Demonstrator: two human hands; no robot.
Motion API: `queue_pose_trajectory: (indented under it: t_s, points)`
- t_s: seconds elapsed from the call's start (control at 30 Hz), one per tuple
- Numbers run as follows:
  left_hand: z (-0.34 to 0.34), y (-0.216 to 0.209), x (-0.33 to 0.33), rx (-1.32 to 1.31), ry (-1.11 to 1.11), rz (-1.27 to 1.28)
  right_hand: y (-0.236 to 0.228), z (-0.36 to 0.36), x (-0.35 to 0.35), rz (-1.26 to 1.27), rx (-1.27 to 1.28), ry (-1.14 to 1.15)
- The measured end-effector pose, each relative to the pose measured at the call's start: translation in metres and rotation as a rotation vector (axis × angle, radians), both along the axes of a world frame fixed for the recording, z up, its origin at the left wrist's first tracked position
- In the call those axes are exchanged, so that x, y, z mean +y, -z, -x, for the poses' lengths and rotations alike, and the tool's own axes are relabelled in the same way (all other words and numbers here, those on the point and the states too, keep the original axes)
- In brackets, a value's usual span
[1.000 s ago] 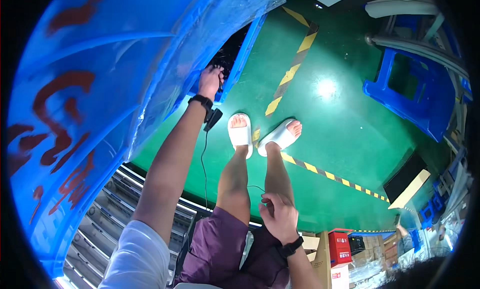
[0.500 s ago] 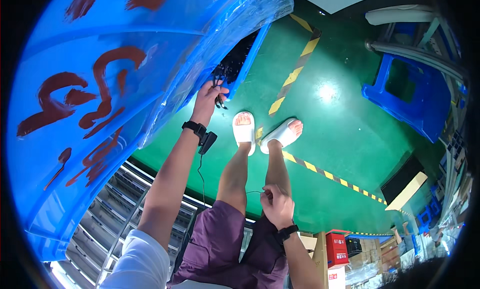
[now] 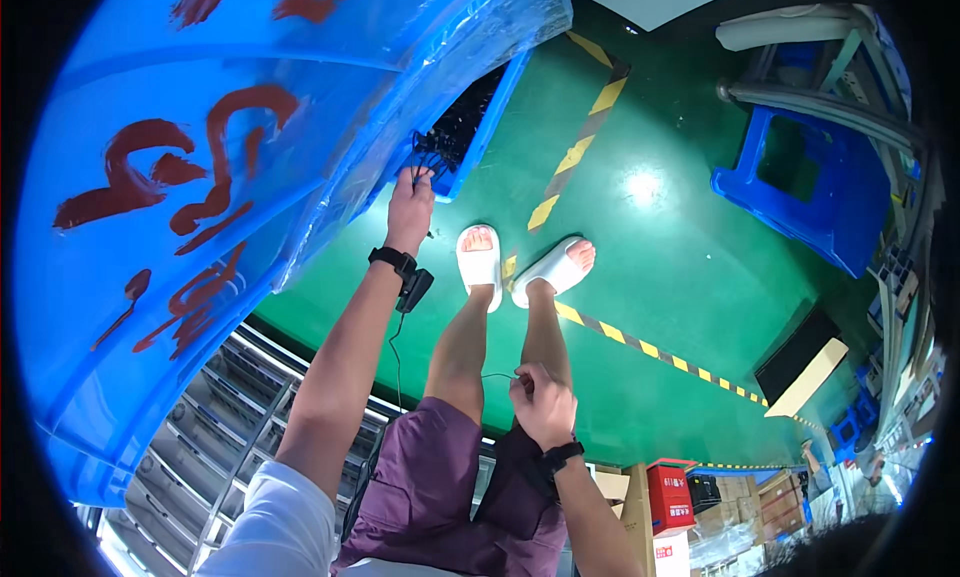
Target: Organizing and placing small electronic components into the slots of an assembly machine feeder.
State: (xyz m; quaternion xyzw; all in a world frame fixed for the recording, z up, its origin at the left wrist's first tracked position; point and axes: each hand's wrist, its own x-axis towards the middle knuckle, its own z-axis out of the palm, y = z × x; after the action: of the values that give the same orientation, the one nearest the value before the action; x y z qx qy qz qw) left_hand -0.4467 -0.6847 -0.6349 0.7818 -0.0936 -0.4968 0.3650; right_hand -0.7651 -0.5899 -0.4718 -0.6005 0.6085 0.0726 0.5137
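Note:
My left hand is closed on a bundle of thin black cables. It is held over the near end of a blue bin with dark contents, which I cannot make out. My right hand rests in front of my right thigh with its fingers curled and pinched together. A thin dark cord runs to its fingertips. Whether the fingers grip this cord or it passes behind them, I cannot tell.
A large blue plastic container with red-brown paint marks fills the left side. Yellow-black tape crosses the green floor. At right are a blue plastic stool and an open carton; a red box stands lower right.
My left hand has turned and shifted slightly, and the cable ends that hung below it are now mostly gathered above the fingers. My right hand keeps its curled pose.

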Motion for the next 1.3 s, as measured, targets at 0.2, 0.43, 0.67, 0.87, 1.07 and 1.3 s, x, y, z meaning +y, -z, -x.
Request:
queue_pose_trajectory:
  t_s: [0.2,0.43,0.67,0.87,1.07,1.3]
  points:
    - [0.02,-0.023,-0.009,-0.057,-0.127,0.255,-0.001,0.002,0.003,0.01,0.01,0.043]
    - [0.009,0.0,0.007,0.063,-0.154,-0.056,0.001,0.002,0.006,0.01,0.0,0.068]
    - [0.02,-0.001,0.006,0.002,-0.22,0.132,0.001,0.005,0.007,-0.005,0.005,0.077]
    - [0.02,-0.012,0.033,0.23,-0.206,-0.122,0.001,0.005,0.008,-0.022,0.026,0.064]
    - [0.038,-0.031,0.045,-0.183,-0.103,0.116,0.002,0.003,0.006,0.022,0.019,0.041]
    - [0.023,-0.011,0.044,0.071,-0.293,-0.077,0.003,0.005,0.009,-0.013,0.059,0.033]
